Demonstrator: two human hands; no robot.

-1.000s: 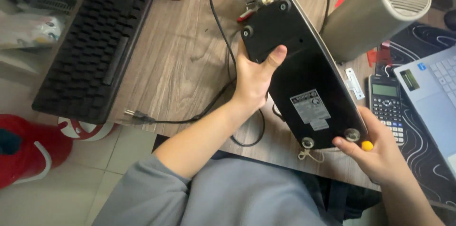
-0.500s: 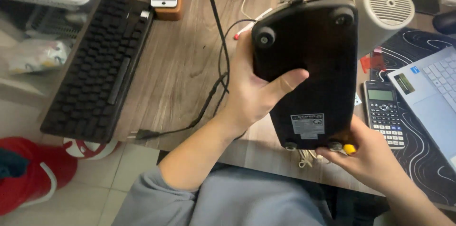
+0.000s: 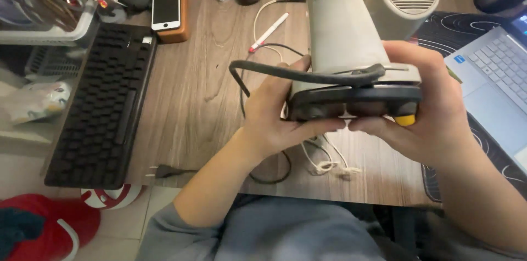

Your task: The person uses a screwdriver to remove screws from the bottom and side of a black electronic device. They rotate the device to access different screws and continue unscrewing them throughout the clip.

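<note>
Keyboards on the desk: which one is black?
The separate black keyboard at the desk's left edge, beside the white phone. The other is the silver laptop's built-in pale keyboard, on the right.

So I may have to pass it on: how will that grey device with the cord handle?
The grey device probably stays rigid and seems bulky: both hands grip it. Its black cord hangs in floppy loops and may snag.

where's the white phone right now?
Head view, upper left: the white phone lies face up on a brown block on the desk, just beyond the far end of the black keyboard.
</note>
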